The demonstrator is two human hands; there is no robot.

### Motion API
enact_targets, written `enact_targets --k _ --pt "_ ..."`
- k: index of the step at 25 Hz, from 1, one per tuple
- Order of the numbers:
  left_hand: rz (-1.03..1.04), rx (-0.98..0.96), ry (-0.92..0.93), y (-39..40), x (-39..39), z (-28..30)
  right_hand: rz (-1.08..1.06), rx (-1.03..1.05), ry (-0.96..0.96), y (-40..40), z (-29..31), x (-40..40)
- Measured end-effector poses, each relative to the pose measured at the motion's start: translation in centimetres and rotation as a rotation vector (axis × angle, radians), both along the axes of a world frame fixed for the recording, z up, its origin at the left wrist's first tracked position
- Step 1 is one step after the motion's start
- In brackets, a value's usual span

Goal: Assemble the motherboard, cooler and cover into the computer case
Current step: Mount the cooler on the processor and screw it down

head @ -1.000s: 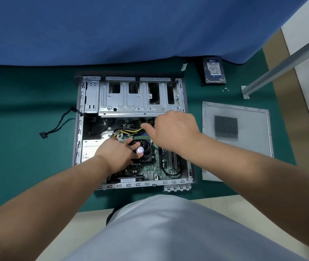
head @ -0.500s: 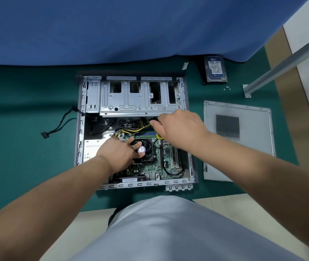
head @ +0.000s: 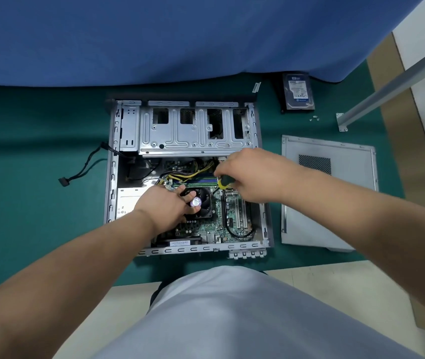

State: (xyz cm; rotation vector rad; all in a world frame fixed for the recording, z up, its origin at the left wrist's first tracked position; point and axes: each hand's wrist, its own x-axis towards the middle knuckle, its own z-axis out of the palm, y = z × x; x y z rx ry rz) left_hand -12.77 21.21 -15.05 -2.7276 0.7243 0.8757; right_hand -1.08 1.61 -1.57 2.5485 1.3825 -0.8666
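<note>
Computer case (head: pixel 114 177) lies open on its side on the green desk (head: pixel 37 141), motherboard (head: pixel 228 216) already seated inside. Cooler (head: pixel 201 203) sits on the board, near the middle. Left hand (head: pixel 164 207) rests on the cooler, fingers curled around its near edge and onto the fan hub, holding it in place. Right hand (head: pixel 255 174) grips a screwdriver (head: pixel 225 182) with a yellow-and-black handle, tip pointing down toward the cooler's far-right corner; the tip itself is hidden. Cover (head: pixel 348 193), the grey side panel with a vent grille, lies flat on the desk just right of the case, not touching it. A hard drive (head: pixel 298 92) and a few loose screws (head: pixel 314 118) sit further back.

Handling guess: cooler is rigid, moderately heavy for its size; hold it by the frame, not the fan blades, and press evenly so it stays square while fastened. Board is stiff but fragile, keep fingers and tool tip off the components. Cover is thin sheet metal, light, probably sharp-edged; take it by the long sides.
</note>
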Motion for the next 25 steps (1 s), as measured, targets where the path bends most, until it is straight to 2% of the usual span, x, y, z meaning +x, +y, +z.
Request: enact_targets --k 3,5,7,8,11,13,15,18,20,22,25 --pt "-0.005 0.001 -0.007 0.1 0.0 -0.1 -0.394 0.056 -0.117 0.9 -1.2 -1.9" --pt "-0.001 -0.002 -0.009 0.1 0.0 -0.1 -0.461 0.057 -0.236 1.9 -1.8 -2.7" --pt "0.002 -0.005 -0.013 0.0 0.0 0.0 -0.442 0.072 -0.239 2.0 -2.0 -2.4" --pt "0.003 -0.006 -0.018 0.0 -0.1 0.0 -0.389 0.089 -0.170 1.9 -1.5 -2.0" --pt "0.007 -0.014 -0.024 0.1 -0.1 0.0 -0.124 0.123 0.037 0.7 0.3 -0.3" --pt "0.000 -0.019 -0.028 0.1 -0.1 -0.1 0.013 0.101 0.004 0.3 0.6 -0.1" --pt "-0.007 -0.019 -0.031 0.1 0.0 -0.1 -0.012 0.101 -0.097 0.3 0.1 -0.8" --pt "-0.006 -0.016 -0.020 0.1 0.0 -0.1 -0.327 0.076 -0.272 1.3 -1.2 -2.6" --pt "-0.010 -0.014 -0.022 0.1 0.0 0.0 -0.383 0.066 -0.347 1.9 -1.8 -3.0" --pt "-0.011 -0.012 -0.022 0.1 0.0 0.1 -0.356 0.099 -0.242 1.5 -1.7 -2.0" --pt "-0.004 -0.011 -0.021 0.1 -0.1 0.1 -0.128 0.129 -0.024 0.3 -0.1 -0.3"
